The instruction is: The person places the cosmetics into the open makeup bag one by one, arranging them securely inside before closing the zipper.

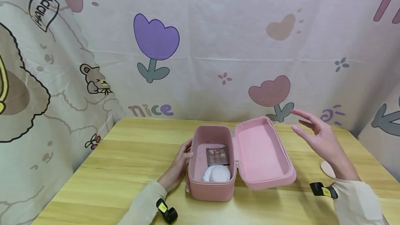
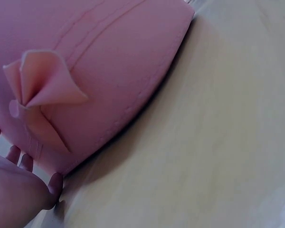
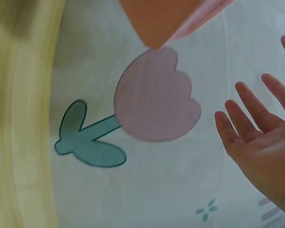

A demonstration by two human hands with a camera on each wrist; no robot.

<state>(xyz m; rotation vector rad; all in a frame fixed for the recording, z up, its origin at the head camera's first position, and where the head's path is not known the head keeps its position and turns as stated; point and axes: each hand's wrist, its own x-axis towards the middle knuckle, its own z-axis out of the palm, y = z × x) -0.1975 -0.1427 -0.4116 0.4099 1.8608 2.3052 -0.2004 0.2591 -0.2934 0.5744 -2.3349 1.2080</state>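
A pink makeup case (image 1: 210,192) stands on the table with its lid (image 1: 262,152) swung open to the right. Inside lie an eyeshadow palette (image 1: 217,156) and, nearer me, a round white container (image 1: 220,174). My left hand (image 1: 176,167) rests against the case's left side. In the left wrist view, its fingertips touch the pink wall (image 2: 118,71) beside a bow (image 2: 42,85). To the right of the lid, my right hand (image 1: 323,141) is raised above the table, fingers spread and holding nothing. The right wrist view shows a corner of the lid (image 3: 161,19) apart from that hand.
A pale, flat round piece (image 1: 327,169) lies on the wooden table (image 1: 109,169), partly hidden by my right forearm. Behind the table hangs a printed cloth (image 1: 203,44) with tulips. Each wrist wears a black camera strap (image 1: 167,211).
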